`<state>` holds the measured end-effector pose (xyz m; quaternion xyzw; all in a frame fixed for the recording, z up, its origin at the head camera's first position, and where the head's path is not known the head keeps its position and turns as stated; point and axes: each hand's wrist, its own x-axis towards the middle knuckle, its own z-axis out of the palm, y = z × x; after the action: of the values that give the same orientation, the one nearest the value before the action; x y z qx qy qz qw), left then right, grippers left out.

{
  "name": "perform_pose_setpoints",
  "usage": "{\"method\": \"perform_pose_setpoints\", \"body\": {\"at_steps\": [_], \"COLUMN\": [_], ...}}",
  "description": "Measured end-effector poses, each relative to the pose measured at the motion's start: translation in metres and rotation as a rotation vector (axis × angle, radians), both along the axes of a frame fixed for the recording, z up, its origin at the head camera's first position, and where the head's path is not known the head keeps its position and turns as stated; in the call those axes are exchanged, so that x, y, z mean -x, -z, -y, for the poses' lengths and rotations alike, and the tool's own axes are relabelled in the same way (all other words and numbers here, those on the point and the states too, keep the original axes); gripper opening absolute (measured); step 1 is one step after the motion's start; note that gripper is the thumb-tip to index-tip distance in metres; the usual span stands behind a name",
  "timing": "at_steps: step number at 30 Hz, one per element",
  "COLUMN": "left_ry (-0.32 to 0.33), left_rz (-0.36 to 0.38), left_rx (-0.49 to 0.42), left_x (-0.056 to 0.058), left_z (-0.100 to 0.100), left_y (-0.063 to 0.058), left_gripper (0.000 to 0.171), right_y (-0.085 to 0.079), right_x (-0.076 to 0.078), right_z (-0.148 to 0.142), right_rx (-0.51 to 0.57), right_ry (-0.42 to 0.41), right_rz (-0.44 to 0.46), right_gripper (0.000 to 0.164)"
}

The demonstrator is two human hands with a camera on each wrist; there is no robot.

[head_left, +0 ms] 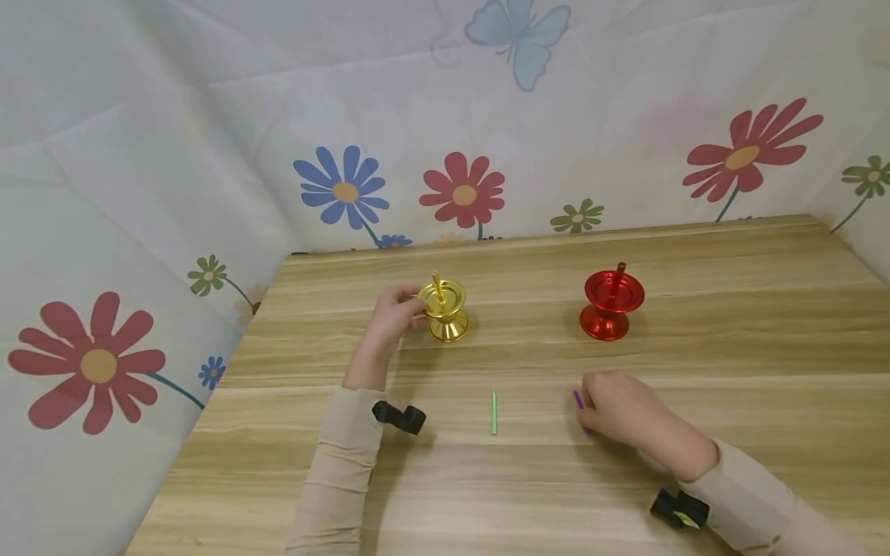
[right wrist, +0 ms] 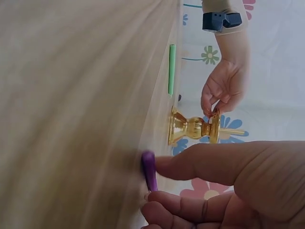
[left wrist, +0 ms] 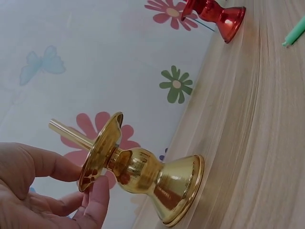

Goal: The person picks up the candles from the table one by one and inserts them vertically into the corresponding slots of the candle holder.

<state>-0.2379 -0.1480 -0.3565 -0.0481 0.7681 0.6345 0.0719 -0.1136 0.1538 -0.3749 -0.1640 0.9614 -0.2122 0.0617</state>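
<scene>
My left hand point(head_left: 396, 313) pinches the dish rim of a shiny gold candlestick point(left wrist: 138, 169) between thumb and fingers. The candlestick stands on its flared base, and a thin tube rises from the middle of its dish. My right hand point(head_left: 621, 408) is low over the table with its thumb and fingertips at a slim purple candle point(right wrist: 149, 171), pinching it near the wood. Part of the purple candle is hidden by that hand in the head view. Between the two hands a slim green candle point(head_left: 494, 412) lies on the table.
A red candlestick point(head_left: 606, 309) of the same shape stands upright toward the back right. The wood-grain table point(head_left: 528, 502) ends at a flower-printed cloth point(head_left: 389, 100) behind and at the sides. Black cameras are strapped to both wrists.
</scene>
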Motion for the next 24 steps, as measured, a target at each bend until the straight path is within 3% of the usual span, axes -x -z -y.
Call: {"method": "perform_pose_setpoints", "body": {"at_steps": [8,24], "left_ry": [-0.007,-0.006], "left_rz": [0.009,0.014], "left_rx": [-0.022,-0.013], "left_x": [-0.0014,-0.0029], "left_z": [-0.0006,0.0007], "left_y": [-0.0011,-0.0038], "left_gripper": [0.037,0.039], "right_y": [0.0020,0.0010], "right_x": [0.0020,0.0046], "right_z": [-0.0005,-0.0006], "right_rx": [-0.011,-0.083], "right_ry": [-0.003,-0.020], "right_rz": [-0.020,0.021], "right_gripper": [0.027,0.025]}}
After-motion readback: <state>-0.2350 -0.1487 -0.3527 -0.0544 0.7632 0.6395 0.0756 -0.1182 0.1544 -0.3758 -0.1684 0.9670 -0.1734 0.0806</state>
